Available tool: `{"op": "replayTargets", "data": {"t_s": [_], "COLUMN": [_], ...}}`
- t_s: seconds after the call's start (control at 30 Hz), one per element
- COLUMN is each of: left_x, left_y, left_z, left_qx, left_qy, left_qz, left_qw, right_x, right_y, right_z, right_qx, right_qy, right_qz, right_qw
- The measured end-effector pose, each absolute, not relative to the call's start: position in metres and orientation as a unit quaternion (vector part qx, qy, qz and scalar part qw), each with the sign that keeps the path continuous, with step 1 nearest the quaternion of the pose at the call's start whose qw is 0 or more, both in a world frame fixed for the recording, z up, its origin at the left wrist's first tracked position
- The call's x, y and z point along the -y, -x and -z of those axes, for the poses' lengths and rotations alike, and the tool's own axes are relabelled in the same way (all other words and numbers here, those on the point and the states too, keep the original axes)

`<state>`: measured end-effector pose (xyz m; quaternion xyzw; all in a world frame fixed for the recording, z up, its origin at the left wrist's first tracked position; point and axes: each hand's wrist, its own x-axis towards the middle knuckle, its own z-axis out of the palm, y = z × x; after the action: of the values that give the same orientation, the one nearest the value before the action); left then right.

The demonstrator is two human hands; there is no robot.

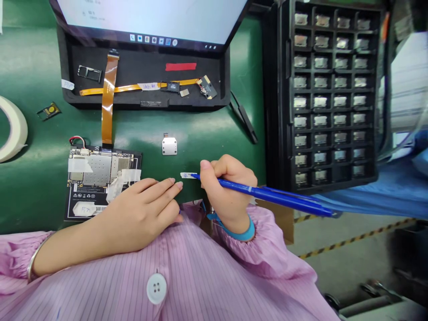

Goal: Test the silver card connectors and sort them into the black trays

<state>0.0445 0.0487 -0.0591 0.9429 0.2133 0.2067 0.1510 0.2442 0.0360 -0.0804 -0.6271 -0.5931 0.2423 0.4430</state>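
Note:
My right hand [228, 189] grips a blue marker pen [267, 194], its tip down on a small white label strip [188, 175] with blue handwriting. My left hand [143, 214] lies beside the strip, some fingertips stretched out close to its left end. Its thumb and index finger are pressed together, and a small blue bit shows between them; what it is I cannot make out. Beyond the strip lies a small silver metal plate part [169, 146] with a short connector. Left of it, a circuit board [100, 167] with white tape sits on a black battery [72, 200], partly under my left forearm.
An orange flex cable [109, 98] joins the board to a lit screen [150, 18] in a black tray [120, 101] holding small parts. Black tweezers [245, 119], a tape roll [18, 129] and a card tray [50, 111] lie around. A compartment tray [284, 133] of metal parts stands right.

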Motion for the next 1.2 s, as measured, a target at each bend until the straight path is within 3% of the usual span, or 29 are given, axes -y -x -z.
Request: {"op": "replayTargets", "data": {"t_s": [0.93,1.2], "left_x": [-0.0487,-0.0501], "left_y": [-0.0443,-0.0386], "left_z": [0.0591,0.0594], "left_qx": [-0.217,-0.263], "left_qy": [-0.942,-0.901], "left_qz": [-0.203,-0.282], "left_qw": [0.157,0.198], "right_x": [-0.0362,-0.0397], "right_y": [-0.2449,-0.2491], "right_z": [0.0766,0.0857], "right_qx": [0.600,0.429], "right_qy": [0.635,0.610], "right_qz": [-0.224,-0.269], "right_qw": [0.431,0.610]}}
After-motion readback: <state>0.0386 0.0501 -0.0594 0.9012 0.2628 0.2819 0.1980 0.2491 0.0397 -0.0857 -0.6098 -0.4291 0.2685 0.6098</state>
